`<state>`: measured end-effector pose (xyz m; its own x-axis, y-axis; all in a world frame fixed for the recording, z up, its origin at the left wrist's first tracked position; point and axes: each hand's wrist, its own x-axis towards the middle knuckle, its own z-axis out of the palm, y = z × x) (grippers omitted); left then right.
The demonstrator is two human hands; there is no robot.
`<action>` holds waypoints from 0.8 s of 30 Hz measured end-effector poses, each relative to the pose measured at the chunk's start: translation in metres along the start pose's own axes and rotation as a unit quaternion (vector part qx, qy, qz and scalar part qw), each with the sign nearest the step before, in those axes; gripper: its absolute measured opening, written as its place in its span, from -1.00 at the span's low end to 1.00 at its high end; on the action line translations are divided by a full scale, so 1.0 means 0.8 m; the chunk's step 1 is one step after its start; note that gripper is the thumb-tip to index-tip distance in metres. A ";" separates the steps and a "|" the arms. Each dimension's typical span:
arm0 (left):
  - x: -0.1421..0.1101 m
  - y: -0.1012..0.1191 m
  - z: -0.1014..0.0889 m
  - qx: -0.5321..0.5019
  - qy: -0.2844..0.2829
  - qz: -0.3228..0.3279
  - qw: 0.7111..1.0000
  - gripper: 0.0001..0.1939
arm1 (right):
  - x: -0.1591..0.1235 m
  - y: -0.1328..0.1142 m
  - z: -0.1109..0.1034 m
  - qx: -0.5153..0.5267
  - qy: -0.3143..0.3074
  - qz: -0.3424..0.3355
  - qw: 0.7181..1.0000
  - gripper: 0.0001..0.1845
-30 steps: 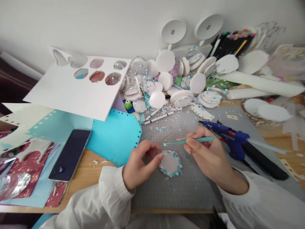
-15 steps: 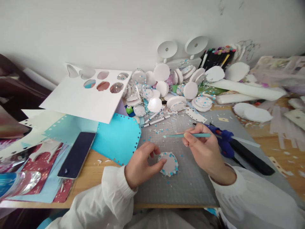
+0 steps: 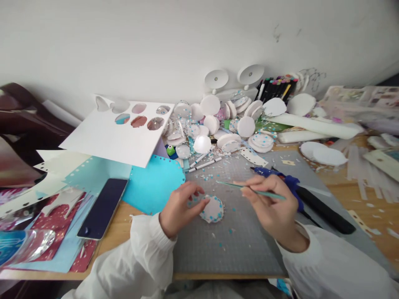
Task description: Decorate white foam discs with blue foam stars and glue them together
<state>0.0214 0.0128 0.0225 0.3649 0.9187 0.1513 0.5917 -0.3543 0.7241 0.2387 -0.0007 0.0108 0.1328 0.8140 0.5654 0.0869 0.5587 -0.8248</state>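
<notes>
A round white disc edged with small blue and white pieces lies on the grey cutting mat. My left hand is beside its left edge, thumb reaching to the rim and fingers loosely curled but apart. Whether the thumb presses on the disc, I cannot tell. My right hand pinches slim teal tweezers, held nearly level above the mat with the tip pointing left. Anything at the tip is too small to make out. Tiny blue pieces are scattered around the disc.
A blue glue gun lies right of my right hand. Behind the mat is a heap of white discs, with markers farther back. To the left are bright blue paper, a phone and a white board with holes.
The disc has shifted a little left and away on the mat, with my left hand beside it. The tweezers have tilted, their tip now higher than the back end. The camera view has tipped upward slightly.
</notes>
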 end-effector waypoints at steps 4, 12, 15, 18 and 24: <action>-0.023 0.027 -0.007 -0.107 0.041 -0.021 0.993 -0.77 | -0.012 -0.026 0.002 -0.165 -0.119 -0.217 0.955 -0.74; -0.059 0.067 0.014 -0.343 0.021 -0.122 0.931 -0.58 | -0.037 -0.052 0.017 -0.268 -0.216 -0.401 0.849 -0.80; -0.063 0.062 0.018 -0.376 0.026 -0.132 0.917 -0.58 | -0.048 -0.054 0.024 -0.243 -0.219 -0.344 0.880 -0.79; -0.068 0.057 0.017 -0.374 0.026 -0.131 0.918 -0.57 | -0.061 -0.054 0.026 -0.185 -0.221 -0.273 0.918 -0.74; -0.078 0.041 0.000 -0.327 0.030 -0.106 0.939 -0.63 | -0.089 -0.028 -0.044 -0.307 0.002 -0.119 0.944 -0.70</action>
<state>0.0178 -0.0558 0.0367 0.2359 0.9716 -0.0188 0.0710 0.0020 0.9975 0.2619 -0.0764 -0.0113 0.0415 0.6758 0.7360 0.6714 0.5267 -0.5214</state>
